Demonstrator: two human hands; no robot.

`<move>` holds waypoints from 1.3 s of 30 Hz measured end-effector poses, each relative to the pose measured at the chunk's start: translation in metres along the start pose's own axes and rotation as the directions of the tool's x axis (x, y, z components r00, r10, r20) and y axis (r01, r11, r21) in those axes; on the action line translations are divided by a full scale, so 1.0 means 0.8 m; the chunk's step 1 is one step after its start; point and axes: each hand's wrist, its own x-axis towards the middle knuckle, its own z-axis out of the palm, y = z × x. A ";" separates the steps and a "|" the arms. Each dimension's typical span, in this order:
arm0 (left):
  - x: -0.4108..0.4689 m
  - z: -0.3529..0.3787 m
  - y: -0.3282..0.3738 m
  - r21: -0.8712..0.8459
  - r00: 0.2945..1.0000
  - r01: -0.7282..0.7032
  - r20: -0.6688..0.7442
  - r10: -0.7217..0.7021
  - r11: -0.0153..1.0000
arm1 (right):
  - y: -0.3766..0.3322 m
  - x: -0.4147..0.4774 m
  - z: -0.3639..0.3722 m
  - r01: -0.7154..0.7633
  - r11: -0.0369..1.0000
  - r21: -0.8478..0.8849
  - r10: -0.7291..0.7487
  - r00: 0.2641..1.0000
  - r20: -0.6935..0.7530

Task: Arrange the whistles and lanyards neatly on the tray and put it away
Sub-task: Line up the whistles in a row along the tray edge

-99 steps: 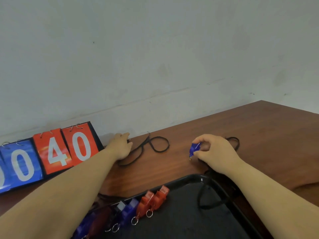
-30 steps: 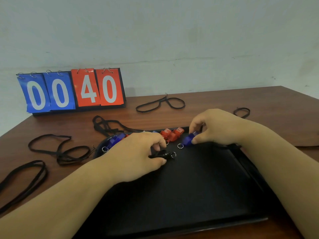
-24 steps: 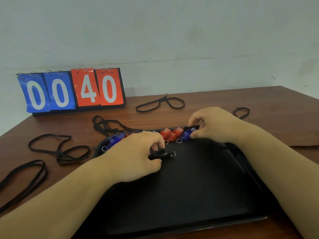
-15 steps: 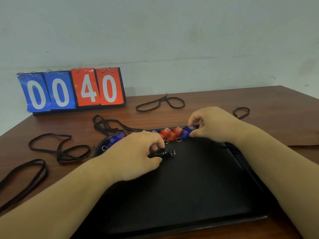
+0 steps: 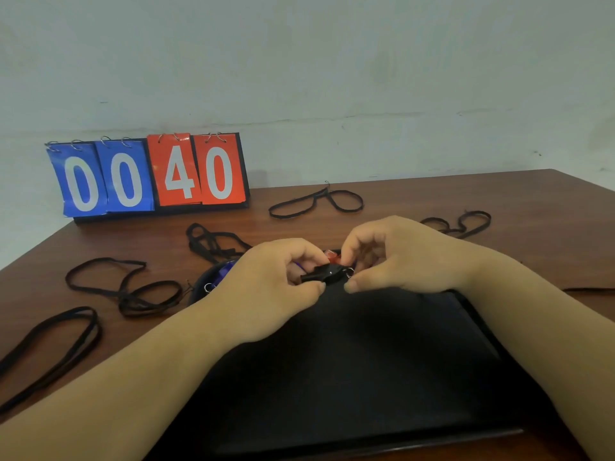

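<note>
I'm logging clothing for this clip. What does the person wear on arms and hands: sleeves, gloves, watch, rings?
Nothing visible: left hand and right hand are ungloved, no rings or watch show, and both forearms are bare to the picture's edge.

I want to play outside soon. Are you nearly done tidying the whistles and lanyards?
Not yet. Done: a blue whistle and a red whistle sit at the far edge of the tray; hands hide any others. In hand: the left hand and right hand hold a black whistle over the tray. Left: several lanyards lie loose on the table, and the tray isn't put away.
</note>
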 end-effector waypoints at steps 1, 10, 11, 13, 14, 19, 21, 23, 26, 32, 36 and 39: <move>0.000 0.000 0.000 -0.028 1.000 0.005 -0.013 -0.005 1.000 | -0.001 0.001 0.002 0.008 1.000 0.016 -0.007 1.000 -0.007; 0.004 -0.002 0.006 -0.394 0.983 0.101 -0.099 -0.152 0.913 | -0.017 -0.004 0.003 0.022 0.999 0.025 -0.020 0.998 -0.064; 0.005 -0.001 0.006 -0.440 0.979 0.115 -0.101 -0.177 0.891 | -0.017 -0.004 0.004 0.019 1.000 -0.005 -0.019 0.998 -0.062; 0.007 0.000 0.007 -0.571 0.969 0.141 -0.089 -0.232 0.809 | -0.018 -0.003 0.006 0.013 0.998 -0.064 -0.017 0.998 -0.057; 0.008 0.000 0.008 -0.626 0.965 0.152 -0.075 -0.253 0.765 | -0.018 -0.003 0.006 0.014 0.996 -0.089 -0.019 0.998 -0.054; 0.011 -0.001 0.013 -0.693 0.965 0.165 -0.034 -0.261 0.702 | -0.020 -0.006 0.005 0.019 0.989 -0.147 -0.035 0.994 -0.107; 0.012 -0.001 0.010 -0.678 0.964 0.170 -0.038 -0.265 0.715 | -0.020 -0.006 0.004 0.034 0.991 -0.128 -0.052 0.989 -0.140; 0.013 0.000 0.006 -0.667 0.957 0.179 -0.052 -0.284 0.723 | -0.020 -0.007 0.005 0.053 0.996 -0.077 -0.065 0.985 -0.160; 0.014 0.001 0.001 -0.634 0.950 0.204 -0.056 -0.307 0.746 | -0.021 -0.008 0.005 0.071 0.997 -0.035 -0.075 0.984 -0.164; 0.011 0.000 0.004 -0.509 0.960 0.236 -0.009 -0.279 0.828 | -0.021 -0.007 0.007 0.078 0.996 -0.052 -0.086 0.978 -0.189; 0.009 -0.001 0.009 -0.428 0.972 0.217 0.014 -0.234 0.877 | -0.019 -0.005 0.008 0.051 0.994 -0.092 -0.069 0.979 -0.192; 0.006 0.000 0.012 -0.360 0.979 0.196 0.015 -0.204 0.912 | -0.020 -0.005 0.008 0.026 0.999 -0.023 -0.030 0.982 -0.185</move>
